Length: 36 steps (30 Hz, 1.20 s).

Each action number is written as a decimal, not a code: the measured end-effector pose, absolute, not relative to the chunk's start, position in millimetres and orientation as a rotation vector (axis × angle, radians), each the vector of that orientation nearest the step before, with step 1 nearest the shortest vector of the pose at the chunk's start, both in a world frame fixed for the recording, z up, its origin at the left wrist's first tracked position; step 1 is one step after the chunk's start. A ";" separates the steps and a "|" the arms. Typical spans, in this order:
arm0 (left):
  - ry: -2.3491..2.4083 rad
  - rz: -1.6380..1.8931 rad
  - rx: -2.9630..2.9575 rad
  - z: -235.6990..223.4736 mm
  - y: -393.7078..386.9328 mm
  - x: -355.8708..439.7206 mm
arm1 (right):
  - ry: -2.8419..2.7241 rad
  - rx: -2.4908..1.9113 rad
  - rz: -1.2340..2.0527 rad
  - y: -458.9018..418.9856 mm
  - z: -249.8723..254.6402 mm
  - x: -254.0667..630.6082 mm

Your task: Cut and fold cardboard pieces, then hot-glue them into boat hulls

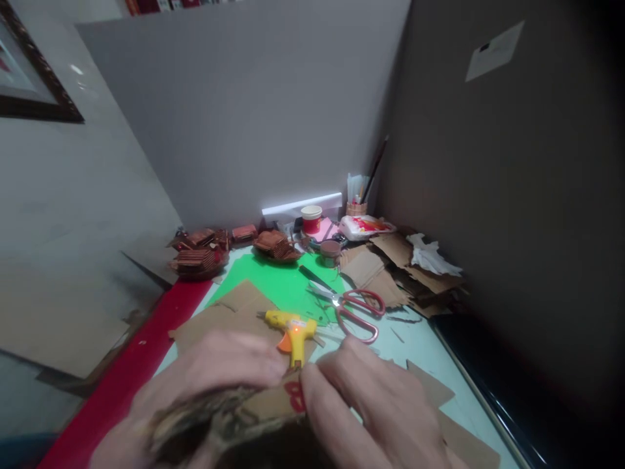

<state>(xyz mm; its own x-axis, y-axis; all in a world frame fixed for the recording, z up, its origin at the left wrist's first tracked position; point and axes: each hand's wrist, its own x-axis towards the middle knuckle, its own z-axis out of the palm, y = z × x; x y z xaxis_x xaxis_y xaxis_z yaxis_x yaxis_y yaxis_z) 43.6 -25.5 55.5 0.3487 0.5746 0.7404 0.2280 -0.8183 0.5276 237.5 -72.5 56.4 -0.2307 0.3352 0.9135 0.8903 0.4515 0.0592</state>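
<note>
A piece of brown cardboard (266, 404) with a red mark on it is held close to me at the bottom of the view. My left hand (205, 371) wraps over its left side, fingers bent and slightly blurred. On the right, my right hand (368, 404) pinches the cardboard's edge near the red mark. Just beyond my fingers lies a yellow hot glue gun (293, 326) with an orange trigger. Red-handled scissors (359, 309) rest open to its right. The cardboard's lower part is dark and cut off by the frame.
A green sheet (273, 280) covers the middle of the table. Brown layered cardboard shapes (198, 254) sit at the back left, cardboard scraps (375, 273) at the right. A red-and-white cup (311, 220) stands behind. Grey panels (254, 117) enclose the back and right.
</note>
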 end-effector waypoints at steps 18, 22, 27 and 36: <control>0.879 1.276 1.884 87.1 -27.3 63.5 | -2.107 -1.023 0.052 -67.1 70.5 239.2; 0.816 1.249 1.793 83.9 -30.0 64.2 | -2.032 -1.049 0.214 -68.5 67.3 237.0; 0.763 1.200 1.742 79.9 -31.6 68.0 | -1.959 -1.021 0.210 -66.2 51.1 238.3; 0.878 1.094 2.041 74.1 -14.7 79.2 | -1.934 -0.942 0.007 -50.1 26.1 246.7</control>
